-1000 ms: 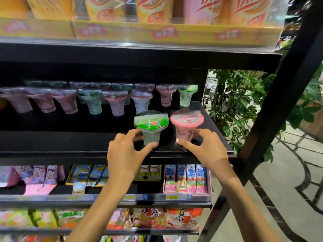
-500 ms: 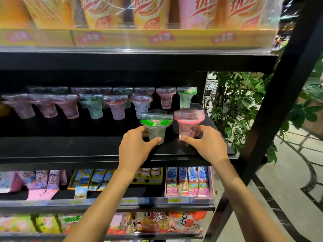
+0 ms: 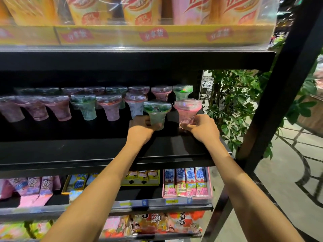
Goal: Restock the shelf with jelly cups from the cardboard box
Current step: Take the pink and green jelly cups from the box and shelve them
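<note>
green cup [image 3: 157, 114] gripped low in left hand [image 3: 141, 128] | pink cup [image 3: 187, 110] gripped low in right hand [image 3: 202, 128] | both on shelf [image 3: 104, 154] right end, by the rows [image 3: 70, 105], likely aligning them | box unseen

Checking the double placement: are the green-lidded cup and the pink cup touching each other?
Apart. The head view shows a dark strip of shelf between the green-lidded cup, held by the left hand, and the pink cup, held by the right hand.
</note>
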